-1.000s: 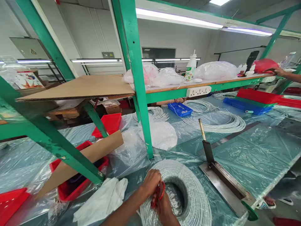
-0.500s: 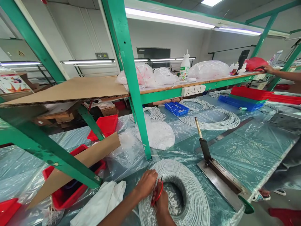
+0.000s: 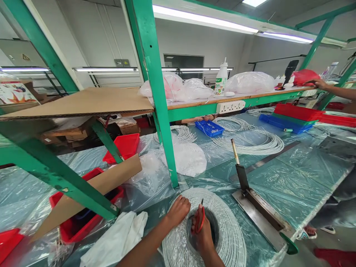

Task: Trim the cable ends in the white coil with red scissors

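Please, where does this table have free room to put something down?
Plastic-covered tabletop lies bare between the hinged metal tool, the metal strip and the table's edge. Crowded: left of the large coil, with white cloth, red tray, cardboard strip.

Walls (image 3: 200,44): pale, plain | window-like panel (image 3: 191,61): dark, rectangular, framed, back wall | tube lights (image 3: 205,19): lit, overhead row | ceiling light (image 3: 254,2): lit | posts (image 3: 155,81): green, slanting in view | shelf (image 3: 191,113): green-fronted, raised over bench | bench (image 3: 303,174): green top, clear plastic sheeting | cabinet (image 3: 16,48): grey, warning triangle, far left | floor (image 3: 311,244): grey, lower right
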Motion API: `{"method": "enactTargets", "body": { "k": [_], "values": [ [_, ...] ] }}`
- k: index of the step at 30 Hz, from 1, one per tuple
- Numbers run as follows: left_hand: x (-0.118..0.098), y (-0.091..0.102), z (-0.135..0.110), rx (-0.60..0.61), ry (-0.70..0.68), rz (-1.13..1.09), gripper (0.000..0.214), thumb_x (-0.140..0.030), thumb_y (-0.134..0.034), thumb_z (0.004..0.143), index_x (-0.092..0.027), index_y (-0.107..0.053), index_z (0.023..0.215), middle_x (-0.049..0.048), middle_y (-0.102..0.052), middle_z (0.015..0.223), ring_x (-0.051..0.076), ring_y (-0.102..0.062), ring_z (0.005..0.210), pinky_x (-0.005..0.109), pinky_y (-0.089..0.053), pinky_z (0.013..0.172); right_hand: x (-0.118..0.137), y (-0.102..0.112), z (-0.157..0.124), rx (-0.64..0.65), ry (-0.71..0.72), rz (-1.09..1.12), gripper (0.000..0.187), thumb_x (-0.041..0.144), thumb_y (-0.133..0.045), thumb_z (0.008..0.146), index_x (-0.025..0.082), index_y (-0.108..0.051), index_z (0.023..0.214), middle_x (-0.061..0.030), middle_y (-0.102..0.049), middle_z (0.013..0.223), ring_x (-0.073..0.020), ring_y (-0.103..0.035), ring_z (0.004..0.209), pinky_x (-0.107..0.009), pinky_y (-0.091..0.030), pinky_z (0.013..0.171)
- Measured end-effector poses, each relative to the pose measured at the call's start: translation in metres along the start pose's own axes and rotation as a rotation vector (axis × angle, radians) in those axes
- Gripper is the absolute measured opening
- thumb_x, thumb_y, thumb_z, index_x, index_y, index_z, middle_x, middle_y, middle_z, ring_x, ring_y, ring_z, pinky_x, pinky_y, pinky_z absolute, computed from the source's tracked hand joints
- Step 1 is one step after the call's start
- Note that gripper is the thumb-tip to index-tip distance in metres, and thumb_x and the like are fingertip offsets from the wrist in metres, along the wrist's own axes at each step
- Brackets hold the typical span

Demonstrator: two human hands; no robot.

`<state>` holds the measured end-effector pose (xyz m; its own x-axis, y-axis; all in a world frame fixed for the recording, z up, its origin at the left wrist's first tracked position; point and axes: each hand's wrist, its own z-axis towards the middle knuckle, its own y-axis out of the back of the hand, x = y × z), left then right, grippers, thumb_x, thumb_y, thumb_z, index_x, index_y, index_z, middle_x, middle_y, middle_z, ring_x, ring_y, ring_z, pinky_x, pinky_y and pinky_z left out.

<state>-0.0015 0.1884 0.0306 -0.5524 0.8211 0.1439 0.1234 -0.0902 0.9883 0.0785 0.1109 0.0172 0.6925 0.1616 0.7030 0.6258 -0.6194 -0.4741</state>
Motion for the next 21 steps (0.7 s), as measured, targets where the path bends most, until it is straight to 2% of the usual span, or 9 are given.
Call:
{"method": "enactTargets", "body": {
  "k": [2,4,9,13,21],
  "values": [
    [0.002,0.000,-0.003,-0.011,-0.015,0.009,0.025,0.000,-0.039,0.082,-0.012,-0.060,0.088,0.0083,-0.064,0.089,0.020,-0.059,0.087,0.031,-0.040,0.091,0.003,0.004,-0.004,0.009,-0.096,0.001,0.058,0.073,-0.062,0.049,0.019,-0.041,0.055,0.0064,-0.037,0.038,-0.0056,-0.031,0.032,-0.020,-0.023,0.033],
    [0.005,0.001,-0.007,-0.028,-0.024,0.009,0.026,0.001,-0.040,0.080,-0.012,-0.060,0.089,0.0070,-0.064,0.090,0.019,-0.059,0.087,0.030,-0.040,0.091,0.003,0.004,-0.011,0.064,-0.215,0.000,0.058,0.075,-0.056,0.056,0.020,-0.040,0.052,0.0053,-0.036,0.035,-0.0075,-0.033,0.030,-0.021,-0.024,0.033],
    [0.010,0.004,-0.009,-0.025,-0.026,-0.014,0.024,-0.001,-0.040,0.081,-0.014,-0.059,0.088,0.0063,-0.064,0.090,0.018,-0.059,0.087,0.030,-0.042,0.089,0.001,-0.004,-0.024,0.256,-0.445,0.090,0.061,0.074,-0.035,0.074,0.017,-0.047,0.056,0.0005,-0.047,0.042,-0.0129,-0.049,0.037,-0.023,-0.037,0.041],
    [0.010,0.004,-0.008,-0.022,-0.023,-0.019,0.022,-0.005,-0.040,0.083,-0.015,-0.059,0.089,0.0056,-0.064,0.091,0.018,-0.059,0.088,0.031,-0.043,0.091,0.003,-0.010,-0.026,0.259,-0.501,0.174,0.057,0.067,-0.036,0.080,0.016,-0.047,0.059,0.0010,-0.048,0.045,-0.0107,-0.050,0.040,-0.020,-0.038,0.044],
    [0.011,0.004,-0.009,-0.019,-0.015,-0.091,0.029,-0.002,-0.034,0.083,-0.016,-0.058,0.093,0.0049,-0.062,0.095,0.018,-0.058,0.090,0.033,-0.040,0.094,-0.002,-0.013,-0.013,0.220,-0.442,0.248,0.059,0.074,-0.046,0.069,0.016,-0.046,0.058,0.0028,-0.046,0.043,-0.0087,-0.046,0.037,-0.020,-0.035,0.042]
  ]
}}
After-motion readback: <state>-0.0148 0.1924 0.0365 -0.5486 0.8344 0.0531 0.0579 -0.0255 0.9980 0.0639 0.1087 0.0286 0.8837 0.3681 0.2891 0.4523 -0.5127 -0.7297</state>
